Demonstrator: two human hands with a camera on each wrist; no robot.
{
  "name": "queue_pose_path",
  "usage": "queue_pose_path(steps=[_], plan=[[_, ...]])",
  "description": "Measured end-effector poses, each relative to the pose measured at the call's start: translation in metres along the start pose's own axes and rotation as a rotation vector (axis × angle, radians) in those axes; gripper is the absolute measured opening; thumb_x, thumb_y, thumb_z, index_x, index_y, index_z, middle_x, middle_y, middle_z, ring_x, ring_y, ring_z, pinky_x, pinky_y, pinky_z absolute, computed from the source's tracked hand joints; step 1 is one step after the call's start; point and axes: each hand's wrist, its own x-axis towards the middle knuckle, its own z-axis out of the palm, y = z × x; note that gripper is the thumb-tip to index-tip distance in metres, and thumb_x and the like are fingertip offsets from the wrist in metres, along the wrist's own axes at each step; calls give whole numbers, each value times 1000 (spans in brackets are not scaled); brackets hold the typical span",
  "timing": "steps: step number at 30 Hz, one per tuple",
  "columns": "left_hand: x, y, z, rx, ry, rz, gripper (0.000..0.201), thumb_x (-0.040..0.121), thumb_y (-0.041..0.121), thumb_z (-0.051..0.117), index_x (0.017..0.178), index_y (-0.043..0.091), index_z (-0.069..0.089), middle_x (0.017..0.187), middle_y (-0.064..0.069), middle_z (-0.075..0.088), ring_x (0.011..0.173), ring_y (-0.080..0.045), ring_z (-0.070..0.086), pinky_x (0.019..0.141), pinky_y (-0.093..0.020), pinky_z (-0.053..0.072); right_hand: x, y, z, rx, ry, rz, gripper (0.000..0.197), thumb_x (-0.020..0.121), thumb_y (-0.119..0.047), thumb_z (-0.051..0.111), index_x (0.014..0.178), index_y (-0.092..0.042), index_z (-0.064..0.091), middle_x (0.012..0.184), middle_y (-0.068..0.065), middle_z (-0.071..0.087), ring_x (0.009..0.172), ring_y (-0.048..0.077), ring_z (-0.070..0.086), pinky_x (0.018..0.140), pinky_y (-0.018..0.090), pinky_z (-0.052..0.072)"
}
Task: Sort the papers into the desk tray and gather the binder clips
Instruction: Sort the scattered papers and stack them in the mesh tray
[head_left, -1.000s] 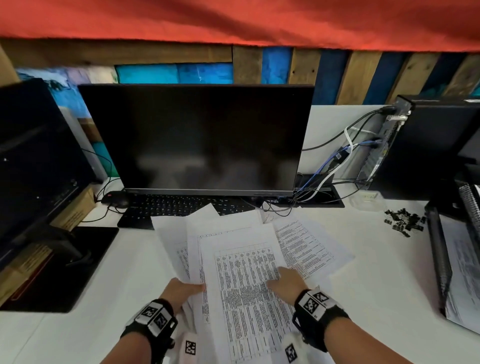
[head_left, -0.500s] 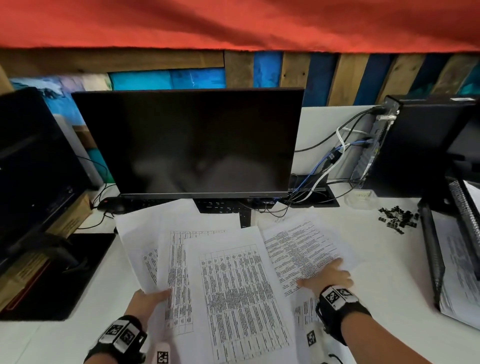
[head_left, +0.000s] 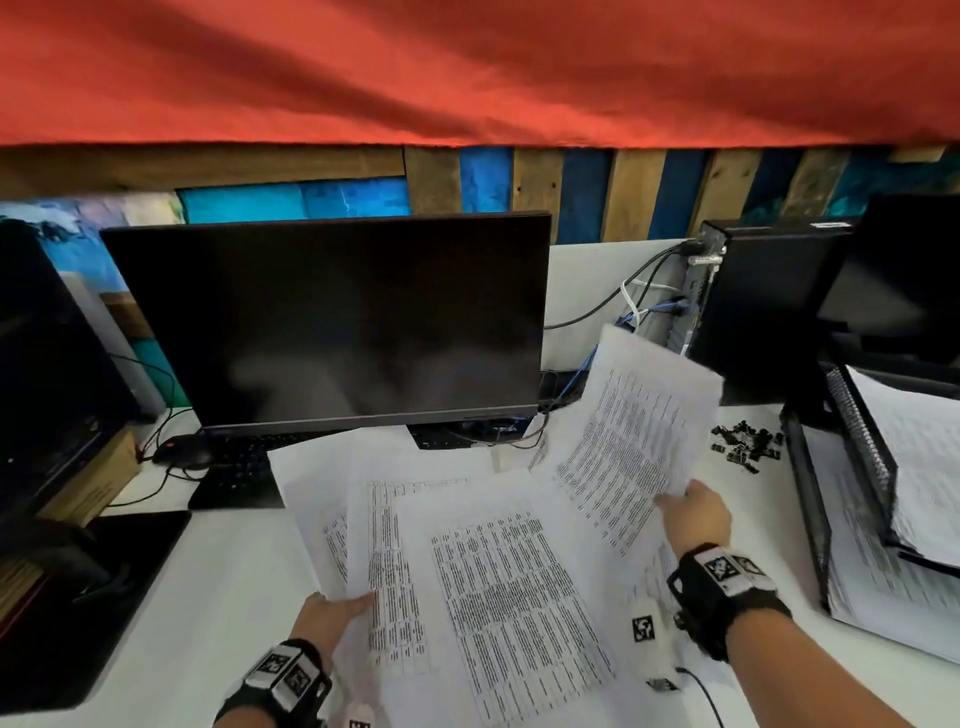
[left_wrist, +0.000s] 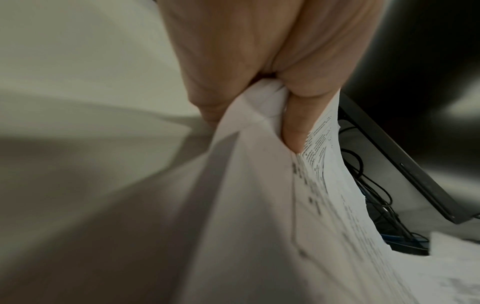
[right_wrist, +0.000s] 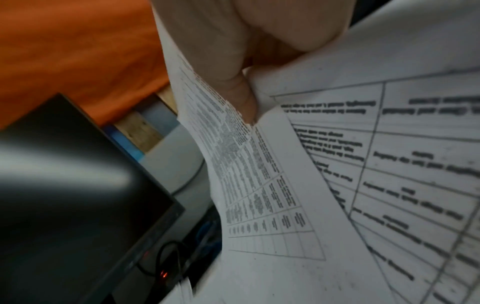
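Several printed sheets (head_left: 483, 571) lie fanned out on the white desk (head_left: 218, 597) in front of the monitor. My left hand (head_left: 332, 616) pinches the left edge of the loose papers (left_wrist: 259, 185), thumb on top. My right hand (head_left: 693, 514) pinches one printed sheet (head_left: 634, 431) and holds it tilted up above the desk; the right wrist view shows the thumb on that sheet (right_wrist: 233, 164). A black mesh desk tray (head_left: 857, 467) with papers in both tiers stands at the right edge. A small heap of black binder clips (head_left: 745, 447) lies just left of the tray.
A dark monitor (head_left: 332, 322) stands behind the papers, with a keyboard (head_left: 239, 467) and mouse (head_left: 179, 452) partly under them. A black computer case (head_left: 769, 312) with cables sits back right. Another screen (head_left: 47, 364) and a black pad (head_left: 93, 597) are on the left.
My right hand has picked up one sheet from the right of the pile and lifted it toward the tray side. My left hand has closed on the papers' left edge.
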Motion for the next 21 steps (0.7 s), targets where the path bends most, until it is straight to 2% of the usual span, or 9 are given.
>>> queue_pose_path(steps=[3, 5, 7, 8, 10, 12, 14, 18, 21], plan=[[18, -8, 10, 7, -10, -15, 105, 43, 32, 90, 127, -10, 44, 125, -26, 56, 111, -43, 56, 96, -52, 45, 7, -13, -32, 136, 67, -71, 14, 89, -12, 57, 97, -1, 62, 91, 12, 62, 88, 32, 60, 67, 30, 45], [40, -19, 12, 16, -8, -19, 107, 35, 34, 90, 122, -11, 49, 119, -27, 60, 106, -43, 59, 93, -54, 48, 13, -19, -52, 215, 100, -119, 23, 86, -12, 59, 105, 1, 63, 103, 19, 67, 100, 34, 61, 85, 40, 49], [29, -9, 16, 34, -8, -4, 90, 45, 27, 90, 117, -14, 53, 116, -28, 62, 104, -41, 60, 95, -53, 48, 16, -23, -72, 316, 134, -157, 27, 85, -10, 61, 110, 0, 63, 108, 16, 66, 103, 31, 61, 93, 42, 47], [12, 3, 18, 50, -5, 20, 77, 56, 19, 88, 115, -15, 53, 116, -28, 62, 103, -41, 61, 96, -51, 47, 16, -25, -81, 393, 146, -168, 24, 85, -9, 62, 107, -1, 64, 104, 13, 66, 99, 28, 61, 92, 40, 47], [-12, 20, 21, 72, 1, 43, 51, 69, 5, 80, 109, -16, 56, 110, -25, 64, 101, -39, 61, 95, -47, 47, 11, -27, -97, 501, 129, -161, 3, 85, -9, 63, 84, -11, 61, 84, 4, 60, 78, 22, 56, 75, 31, 46], [-16, 23, 21, 77, -14, 52, 40, 73, 1, 75, 105, -15, 59, 104, -25, 65, 98, -38, 62, 94, -46, 47, 10, -22, -103, 555, 119, -119, 19, 85, -10, 64, 71, -13, 51, 71, 2, 48, 61, 17, 43, 58, 26, 36], [-20, 27, 21, 75, -24, 63, 42, 73, 4, 77, 106, -14, 59, 107, -27, 65, 99, -40, 63, 95, -50, 47, 8, -13, -103, 610, 73, -66, 20, 85, -12, 65, 74, -3, 50, 70, 2, 44, 60, 18, 39, 55, 25, 30], [-25, 28, 18, 85, -2, 62, 42, 76, 6, 75, 109, -13, 58, 106, -25, 64, 104, -41, 60, 92, -45, 47, 5, 11, -92, 688, -20, 20, 21, 86, -13, 63, 75, -11, 46, 63, -1, 43, 59, 16, 42, 51, 27, 32], [-29, 27, 18, 76, 23, 78, 53, 73, 13, 78, 115, -12, 56, 113, -24, 63, 106, -41, 60, 94, -47, 47, 16, 29, -83, 787, -72, 104, 34, 80, -19, 70, 67, -13, 39, 48, 2, 45, 45, 16, 47, 43, 18, 39]])
